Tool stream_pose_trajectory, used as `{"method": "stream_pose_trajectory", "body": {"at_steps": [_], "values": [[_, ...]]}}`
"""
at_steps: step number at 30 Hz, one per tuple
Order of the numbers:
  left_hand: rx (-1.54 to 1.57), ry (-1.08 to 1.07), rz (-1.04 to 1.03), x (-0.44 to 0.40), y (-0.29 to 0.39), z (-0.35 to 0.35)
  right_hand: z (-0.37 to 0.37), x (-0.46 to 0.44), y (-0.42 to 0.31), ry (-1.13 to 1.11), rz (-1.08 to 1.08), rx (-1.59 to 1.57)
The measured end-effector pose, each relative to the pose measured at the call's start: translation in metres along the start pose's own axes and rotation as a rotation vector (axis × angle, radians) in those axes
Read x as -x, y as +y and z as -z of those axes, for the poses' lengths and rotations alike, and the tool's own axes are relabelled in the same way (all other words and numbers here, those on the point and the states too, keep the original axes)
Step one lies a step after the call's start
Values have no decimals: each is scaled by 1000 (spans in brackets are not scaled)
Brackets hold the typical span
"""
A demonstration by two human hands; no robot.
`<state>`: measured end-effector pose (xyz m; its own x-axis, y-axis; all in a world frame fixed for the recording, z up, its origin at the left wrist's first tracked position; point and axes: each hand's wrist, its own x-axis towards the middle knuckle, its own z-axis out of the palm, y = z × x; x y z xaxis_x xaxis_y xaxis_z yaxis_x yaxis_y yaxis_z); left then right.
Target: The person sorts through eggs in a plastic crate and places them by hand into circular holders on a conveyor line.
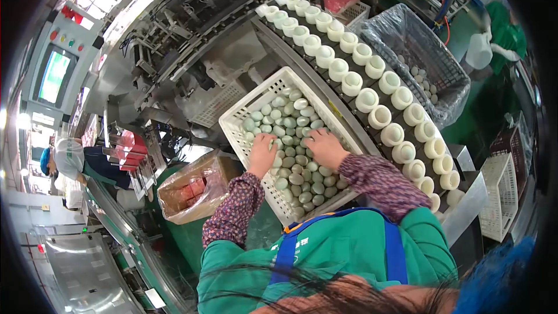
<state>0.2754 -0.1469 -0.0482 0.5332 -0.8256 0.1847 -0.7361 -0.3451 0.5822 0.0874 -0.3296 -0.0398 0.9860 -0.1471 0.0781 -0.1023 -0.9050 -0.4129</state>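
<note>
A white plastic crate (pixel 233 131) is filled with pale green and grey eggs (pixel 297 170). My left hand (pixel 263 154) reaches in at the crate's left side, its fingers curled down around an egg. Opposite it, my right hand (pixel 326 149) lies over the eggs near the right side, with bent fingers closing on an egg too. The palms hide the undersides of both grips, so how many eggs each holds does not show.
Beside the crate runs a conveyor (pixel 329 84) with rows of white cups (pixel 367 100), many holding eggs. A plastic-lined bin (pixel 414 61) with eggs stands beyond it. A lined cardboard box (pixel 200 189) sits to the left. Other people (pixel 68 159) are farther off.
</note>
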Motion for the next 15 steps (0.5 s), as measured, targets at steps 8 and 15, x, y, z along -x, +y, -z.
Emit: {"method": "stream_pose_trajectory", "body": {"at_steps": [8,15], "values": [[-49,75,-154,-81,29,-41,-45,-23,14,-144,-158,112],[-231,-77,71,-109,47,-91,-35,-35,23,-221,-89,240]]}}
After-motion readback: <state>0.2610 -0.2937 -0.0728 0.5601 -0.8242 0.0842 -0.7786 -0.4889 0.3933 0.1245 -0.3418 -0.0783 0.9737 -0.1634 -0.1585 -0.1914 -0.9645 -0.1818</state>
